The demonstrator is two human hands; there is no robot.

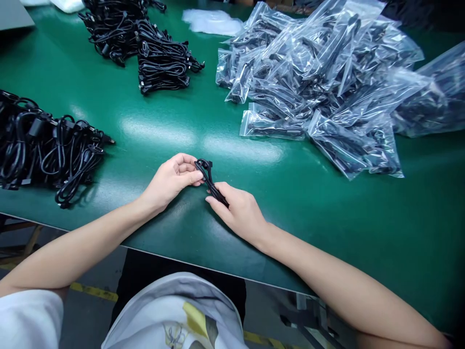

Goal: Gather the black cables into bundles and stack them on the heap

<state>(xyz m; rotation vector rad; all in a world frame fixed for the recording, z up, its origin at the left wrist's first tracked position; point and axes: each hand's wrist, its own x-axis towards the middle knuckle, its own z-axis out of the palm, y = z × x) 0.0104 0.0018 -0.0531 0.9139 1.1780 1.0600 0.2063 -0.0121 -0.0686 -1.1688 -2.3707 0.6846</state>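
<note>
A bundled black cable [210, 182] is held between my two hands over the green table [174, 126]. My left hand [174, 179] pinches its upper end between thumb and fingers. The lower part of the bundle lies in my right hand [240, 208], with the fingers closed round it. Several more bundled black cables [54, 150] lie in a row at the left, and stacks of them [163, 63] stand further back. At the back right is a heap of clear plastic bags [308, 72] with black cables inside.
Flat empty-looking clear bags [212, 22] lie at the table's back, left of the heap. A grey box-like object [14, 14] is at the far left corner. The table's front edge runs just before my body.
</note>
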